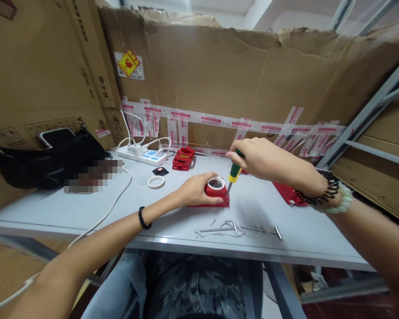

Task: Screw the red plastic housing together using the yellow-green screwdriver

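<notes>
Left hand (197,190) clasps the red box (217,193) on the table (173,217); right hand (253,154) grips a screwdriver (234,172), tip at the box's corner. Rods (216,230) lie in front, power strip (144,154) behind, left.

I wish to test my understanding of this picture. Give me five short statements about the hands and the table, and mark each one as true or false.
1. The right hand holds a screwdriver with a green and yellow handle. True.
2. The left hand rests on the power strip. False: the left hand holds a red part against the table.
3. Plugs are in the white power strip. True.
4. The loose white ring lies on the black bag. False: the loose white ring lies on the table.
5. The left wrist is bare. False: a black band is around it.
</notes>
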The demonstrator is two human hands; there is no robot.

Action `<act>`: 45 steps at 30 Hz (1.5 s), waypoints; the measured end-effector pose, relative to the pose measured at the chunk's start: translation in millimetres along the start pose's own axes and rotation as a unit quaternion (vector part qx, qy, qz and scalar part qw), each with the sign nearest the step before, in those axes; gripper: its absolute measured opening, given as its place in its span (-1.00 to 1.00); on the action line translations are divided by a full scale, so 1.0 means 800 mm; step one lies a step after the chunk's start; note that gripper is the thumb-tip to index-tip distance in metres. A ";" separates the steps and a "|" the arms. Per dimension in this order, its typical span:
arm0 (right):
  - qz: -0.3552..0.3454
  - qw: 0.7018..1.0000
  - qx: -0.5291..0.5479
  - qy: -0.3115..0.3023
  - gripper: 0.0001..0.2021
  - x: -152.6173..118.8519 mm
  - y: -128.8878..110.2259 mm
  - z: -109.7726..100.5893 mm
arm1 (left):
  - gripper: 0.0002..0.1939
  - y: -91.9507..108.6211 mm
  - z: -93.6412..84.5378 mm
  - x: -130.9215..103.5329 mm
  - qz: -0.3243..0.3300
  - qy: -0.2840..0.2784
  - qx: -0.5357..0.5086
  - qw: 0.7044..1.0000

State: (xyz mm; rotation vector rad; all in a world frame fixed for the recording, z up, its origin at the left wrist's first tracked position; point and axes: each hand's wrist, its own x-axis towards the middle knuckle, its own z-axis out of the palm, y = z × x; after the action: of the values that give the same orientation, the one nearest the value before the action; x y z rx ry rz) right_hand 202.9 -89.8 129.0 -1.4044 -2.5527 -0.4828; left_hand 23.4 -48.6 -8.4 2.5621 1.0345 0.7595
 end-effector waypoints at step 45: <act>0.055 0.994 0.091 -0.013 -0.76 0.003 0.013 0.008 | -0.37 -0.001 0.002 0.001 0.008 0.001 -0.005 1.000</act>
State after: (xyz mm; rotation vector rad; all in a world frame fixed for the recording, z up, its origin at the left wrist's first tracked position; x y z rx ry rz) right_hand 210.7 -80.6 126.0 -1.4824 -2.4518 -0.2090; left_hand 23.9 -47.4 -9.7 2.5650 1.0092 0.7696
